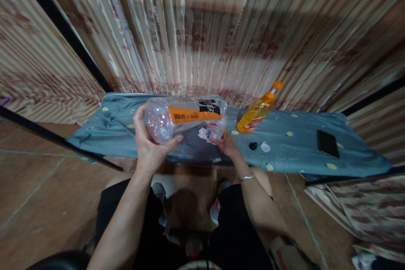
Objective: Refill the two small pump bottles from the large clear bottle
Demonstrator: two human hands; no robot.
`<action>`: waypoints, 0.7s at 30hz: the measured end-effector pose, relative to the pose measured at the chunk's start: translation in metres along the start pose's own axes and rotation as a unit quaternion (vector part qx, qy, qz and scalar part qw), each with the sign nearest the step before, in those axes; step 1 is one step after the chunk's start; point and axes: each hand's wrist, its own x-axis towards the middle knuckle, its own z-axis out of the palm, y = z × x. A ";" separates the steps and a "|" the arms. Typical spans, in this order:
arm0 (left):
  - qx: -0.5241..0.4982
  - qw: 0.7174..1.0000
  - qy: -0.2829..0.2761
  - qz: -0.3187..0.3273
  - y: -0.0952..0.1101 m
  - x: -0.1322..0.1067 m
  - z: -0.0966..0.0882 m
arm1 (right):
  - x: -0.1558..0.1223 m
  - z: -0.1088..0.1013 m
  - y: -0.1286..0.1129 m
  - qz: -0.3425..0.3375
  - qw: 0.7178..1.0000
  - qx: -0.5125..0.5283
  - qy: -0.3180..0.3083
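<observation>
My left hand (147, 149) wraps round the base end of a large clear plastic bottle (190, 112) with an orange and black label. The bottle lies sideways above the blue-green cloth, its top end to the right. At that end my right hand (226, 143) has its fingers closed by a crumpled white and pink printed paper (209, 131), thumb against its lower edge. Clear plastic beside these fingers looks like part of the bottle's top; where the hand touches it is hard to make out. A silvery bracelet (246, 177) circles my right wrist.
On the patterned cloth (186, 149) stands an orange liquid bottle (255, 114) with an orange cap. Close by lie a small black round piece (253, 146) and a white disc (265, 147). A dark phone (328, 144) lies farther right. Striped curtain (202, 29) hangs behind; dark poles (63, 25) frame the sides.
</observation>
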 end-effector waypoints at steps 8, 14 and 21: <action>-0.003 1.000 -0.001 0.013 -0.003 -0.001 0.001 | 0.000 -0.001 -0.002 0.003 1.000 0.005 -0.002; -0.010 1.000 -0.005 -0.003 -0.002 0.000 0.000 | 0.002 0.002 0.004 -0.016 1.000 0.022 0.009; -0.010 1.000 -0.005 -0.007 0.000 0.000 0.001 | 0.003 0.004 0.011 -0.025 0.999 0.022 0.019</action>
